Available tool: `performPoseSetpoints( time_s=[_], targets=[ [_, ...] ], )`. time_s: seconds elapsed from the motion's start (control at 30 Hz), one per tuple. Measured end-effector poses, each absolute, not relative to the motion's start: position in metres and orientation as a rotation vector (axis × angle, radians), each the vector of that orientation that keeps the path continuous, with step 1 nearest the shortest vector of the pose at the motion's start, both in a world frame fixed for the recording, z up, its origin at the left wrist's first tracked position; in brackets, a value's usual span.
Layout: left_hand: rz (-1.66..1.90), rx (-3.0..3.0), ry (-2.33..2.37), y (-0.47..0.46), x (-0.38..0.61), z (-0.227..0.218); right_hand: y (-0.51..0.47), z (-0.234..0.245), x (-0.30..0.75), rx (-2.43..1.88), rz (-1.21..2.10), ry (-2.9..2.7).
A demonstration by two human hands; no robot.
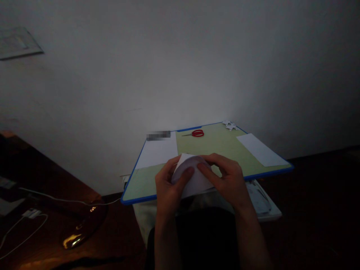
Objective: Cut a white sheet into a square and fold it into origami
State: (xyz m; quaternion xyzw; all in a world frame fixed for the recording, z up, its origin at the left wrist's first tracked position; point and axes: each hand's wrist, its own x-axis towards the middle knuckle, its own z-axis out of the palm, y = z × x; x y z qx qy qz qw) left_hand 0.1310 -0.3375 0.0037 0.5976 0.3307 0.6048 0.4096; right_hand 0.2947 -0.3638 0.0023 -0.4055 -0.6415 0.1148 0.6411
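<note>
A white sheet of paper (pixel 194 176) is bent into a curve and held above the near edge of a green board with a blue rim (pixel 270 173). My left hand (pixel 168 187) grips the paper's left side, thumb pressed on top. My right hand (pixel 227 180) pinches its right side, fingers curled over the fold. Both hands meet at the middle of the sheet.
Red-handled scissors (pixel 197 133) lie at the board's far edge. A flat white sheet (pixel 159 152) rests on the left, another white strip (pixel 261 150) on the right, and a small folded paper star (pixel 230 125) at the far corner. White cables (pixel 33 215) cross the dark surface at left.
</note>
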Motion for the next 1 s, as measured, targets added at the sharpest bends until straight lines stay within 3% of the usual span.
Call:
performPoseSetpoints(
  time_s=[0.57,1.0],
  targets=[
    [1.758,1.874,0.842,-0.332,0.126,-0.005,-0.362,-0.001,0.289,-0.912,0.408,-1.220],
    [1.682,1.538,0.702,-0.334,0.134,0.002,-0.363,-0.004,0.296,-0.805,0.425,-1.475]
  ],
)
